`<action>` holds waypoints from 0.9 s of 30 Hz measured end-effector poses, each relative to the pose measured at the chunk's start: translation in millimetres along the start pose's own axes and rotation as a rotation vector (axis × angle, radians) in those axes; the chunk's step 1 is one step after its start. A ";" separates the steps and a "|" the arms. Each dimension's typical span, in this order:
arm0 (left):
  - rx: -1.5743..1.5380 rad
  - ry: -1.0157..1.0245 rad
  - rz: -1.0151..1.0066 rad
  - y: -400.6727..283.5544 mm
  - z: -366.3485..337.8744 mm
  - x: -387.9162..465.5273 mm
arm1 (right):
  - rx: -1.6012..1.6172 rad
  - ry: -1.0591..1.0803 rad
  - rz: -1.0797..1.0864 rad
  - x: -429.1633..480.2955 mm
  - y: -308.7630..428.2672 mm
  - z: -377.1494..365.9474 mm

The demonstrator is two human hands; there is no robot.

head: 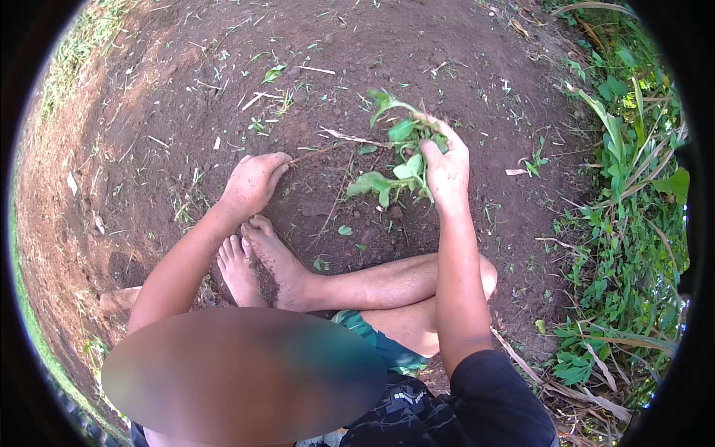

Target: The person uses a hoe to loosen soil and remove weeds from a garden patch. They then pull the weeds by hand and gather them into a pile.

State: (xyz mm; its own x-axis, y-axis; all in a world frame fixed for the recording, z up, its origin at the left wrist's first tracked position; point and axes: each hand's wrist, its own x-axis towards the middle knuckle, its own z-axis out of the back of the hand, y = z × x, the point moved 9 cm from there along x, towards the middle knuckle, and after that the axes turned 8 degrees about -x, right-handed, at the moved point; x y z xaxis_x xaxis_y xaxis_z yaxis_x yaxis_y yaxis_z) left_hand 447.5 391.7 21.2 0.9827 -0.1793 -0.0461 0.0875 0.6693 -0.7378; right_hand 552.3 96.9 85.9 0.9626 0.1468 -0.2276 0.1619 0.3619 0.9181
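My right hand [449, 162] grips a bunch of uprooted leafy green plants [412, 166], with leaves and stems sticking out to the left and below the fingers. Bits of soil cling to that hand. To the left, my left hand [254, 181] is low over the dark soil [346, 234], its thumb and fingers pinched on the end of a thin brown stem [315, 152]. The stem slants up to the right, towards a dry leaf strip [354, 137]. How the stem ends there is unclear.
My crossed legs [374, 282] and bare feet [276, 262] are just below my hands. Dense green plants and dry stalks [609, 234] line the right side. Small weeds [258, 125] and straw pieces dot the soil. Grass [84, 50] grows at upper left.
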 end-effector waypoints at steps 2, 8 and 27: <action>-0.021 -0.084 -0.022 -2.0 9.8 -3.8 | -0.205 0.085 0.130 19.8 23.3 -20.3; 0.049 0.015 0.058 12.5 4.2 -27.3 | -1.142 0.422 0.324 -51.5 -41.8 -118.1; -0.541 -0.088 0.231 -3.7 11.8 -33.5 | 0.512 0.218 -0.460 -6.2 -63.9 -110.3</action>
State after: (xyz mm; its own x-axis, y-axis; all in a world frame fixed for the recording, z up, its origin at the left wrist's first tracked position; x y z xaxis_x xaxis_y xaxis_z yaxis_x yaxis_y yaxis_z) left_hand 416.2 403.7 33.5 0.9783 0.0036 -0.2074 -0.2032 0.2169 -0.9548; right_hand 512.0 174.4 -7.2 0.7162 0.2827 -0.6381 0.6731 -0.0382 0.7386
